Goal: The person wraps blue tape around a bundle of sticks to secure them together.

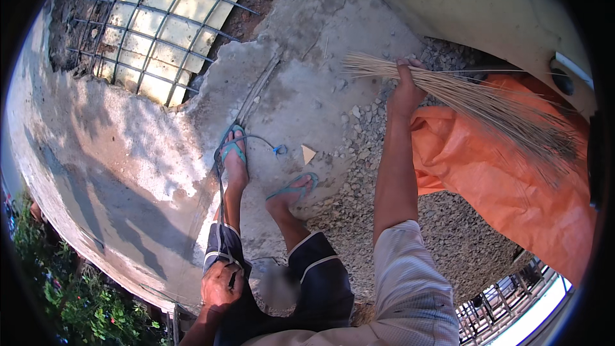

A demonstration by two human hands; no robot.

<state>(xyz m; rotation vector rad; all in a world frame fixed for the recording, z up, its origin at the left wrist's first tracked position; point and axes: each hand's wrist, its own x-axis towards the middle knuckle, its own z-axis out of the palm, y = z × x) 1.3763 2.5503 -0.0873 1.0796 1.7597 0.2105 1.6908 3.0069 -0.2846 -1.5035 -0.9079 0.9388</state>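
Note:
My right hand (pixel 408 86) is wrapped round the bound part of a stick broom (pixel 487 99). The broom's short ends point left and its long thin sticks fan out to the right, over an orange tarpaulin (pixel 474 154). Down by my left thigh, my left hand (pixel 221 284) is closed on a dark grey cord (pixel 221 218). From that hand the cord runs along my leg to my sandalled left foot (pixel 235 152). A thin dark line curves from beside the foot to a small blue piece (pixel 280 149) on the concrete.
A pile of gravel (pixel 442 237) lies to my right, partly under the tarpaulin. At the far left, a rebar grid (pixel 154 32) spans a broken-out opening over pale sheets. A small tan shard (pixel 308 154) lies near my feet. Green plants (pixel 96 301) grow at lower left.

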